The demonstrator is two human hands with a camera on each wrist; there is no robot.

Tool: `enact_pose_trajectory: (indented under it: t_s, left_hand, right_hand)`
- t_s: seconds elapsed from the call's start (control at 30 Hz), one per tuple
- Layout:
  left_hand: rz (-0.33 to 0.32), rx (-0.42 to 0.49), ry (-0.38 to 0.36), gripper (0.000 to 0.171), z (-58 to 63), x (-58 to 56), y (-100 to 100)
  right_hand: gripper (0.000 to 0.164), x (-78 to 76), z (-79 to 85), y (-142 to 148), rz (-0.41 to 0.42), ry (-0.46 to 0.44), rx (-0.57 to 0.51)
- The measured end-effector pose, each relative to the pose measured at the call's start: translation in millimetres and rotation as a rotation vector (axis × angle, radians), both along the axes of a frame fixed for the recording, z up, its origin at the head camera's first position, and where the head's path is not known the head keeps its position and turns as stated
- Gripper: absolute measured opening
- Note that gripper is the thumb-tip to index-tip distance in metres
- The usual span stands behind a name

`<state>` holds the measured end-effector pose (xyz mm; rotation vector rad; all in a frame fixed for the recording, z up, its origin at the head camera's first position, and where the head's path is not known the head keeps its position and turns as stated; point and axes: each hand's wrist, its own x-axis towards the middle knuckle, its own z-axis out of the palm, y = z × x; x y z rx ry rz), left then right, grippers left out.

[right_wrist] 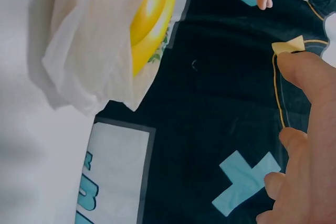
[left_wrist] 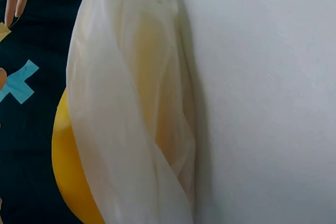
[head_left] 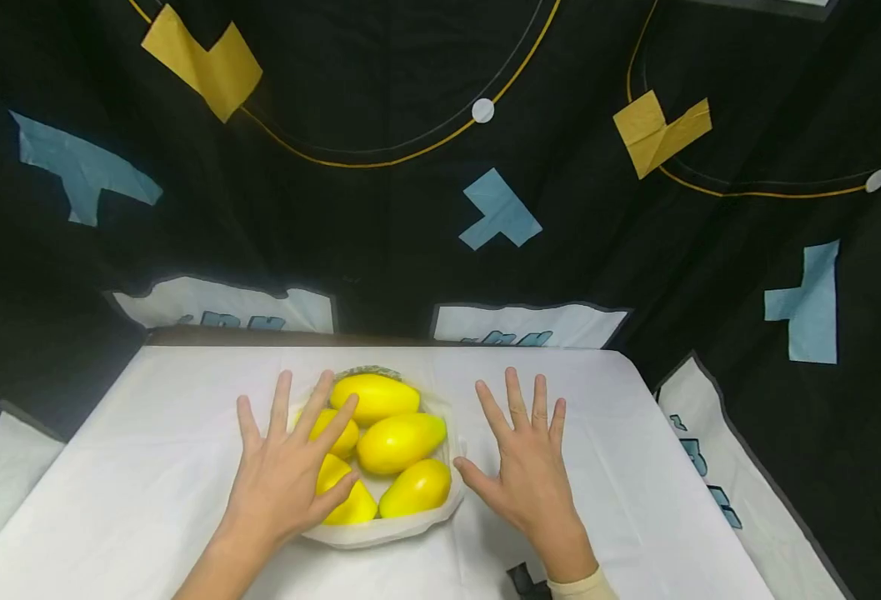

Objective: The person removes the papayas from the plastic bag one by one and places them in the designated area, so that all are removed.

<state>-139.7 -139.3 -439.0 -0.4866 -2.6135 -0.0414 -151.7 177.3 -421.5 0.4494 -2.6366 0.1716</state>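
Note:
Several yellow mangoes [head_left: 402, 442] sit in a white plastic bag [head_left: 380, 533], its mouth spread wide around them. My left hand [head_left: 282, 471] hovers with spread fingers over the bag's left side, hiding part of the mangoes there. To the right of the bag, my right hand [head_left: 526, 471] is also spread, its thumb close to the rim; nothing is in either hand. The left wrist view shows the bag's thin side wall [left_wrist: 131, 103] with a mango [left_wrist: 73, 166] bulging past it. In the right wrist view, fingers of the right hand [right_wrist: 310, 129] stand apart from the bag [right_wrist: 89, 40].
A white cloth [head_left: 650, 500] covers the table, and its far edge lies just behind the bag. Beyond hangs a black curtain [head_left: 380, 250] with blue tape [head_left: 503, 212] and gold tape [head_left: 211, 67] pieces. A small black object [head_left: 528, 581] shows by the right wrist.

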Motion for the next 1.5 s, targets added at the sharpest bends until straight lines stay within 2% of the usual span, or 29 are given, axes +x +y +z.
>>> enact_pose_trajectory:
  t_s: [0.33,0.53,0.7,0.97,1.07,1.2,1.33,1.5]
  left_hand:
    - [0.034,0.037,-0.002,0.102,4.0,-6.4,-14]
    - [0.061,0.110,-0.053,0.105,-0.7,-11.7,-23]
    - [0.037,0.309,-0.159,0.092,-15.6,-17.5,-33]
    - [-0.012,0.702,-0.459,0.065,-52.7,-28.0,-54]
    - [-0.020,0.825,-0.569,0.056,-61.0,-31.6,-59]
    - [-0.043,0.899,-0.656,0.055,-69.1,-34.4,-64]
    - [-0.073,0.919,-0.664,0.061,-73.8,-36.2,-67]
    - [-0.088,0.921,-0.645,0.063,-73.8,-38.0,-68]
  right_hand:
    - [0.093,-3.7,-1.9,3,0.001,0.018,0.000]
    - [0.094,-9.5,1.7,2,-0.004,0.037,0.010]
    - [0.096,-14.5,2.6,-1,0.014,0.036,0.006]
    - [0.099,-22.8,0.0,-4,0.064,0.063,-0.027]
    - [0.097,-26.4,-1.2,-6,0.102,0.061,-0.081]
    - [0.095,-28.2,-5.2,-11,0.171,0.022,-0.192]
    - [0.094,-27.6,-9.4,-20,0.219,-0.060,-0.307]
    - [0.096,-23.1,-11.0,-31,0.321,-0.252,-0.494]
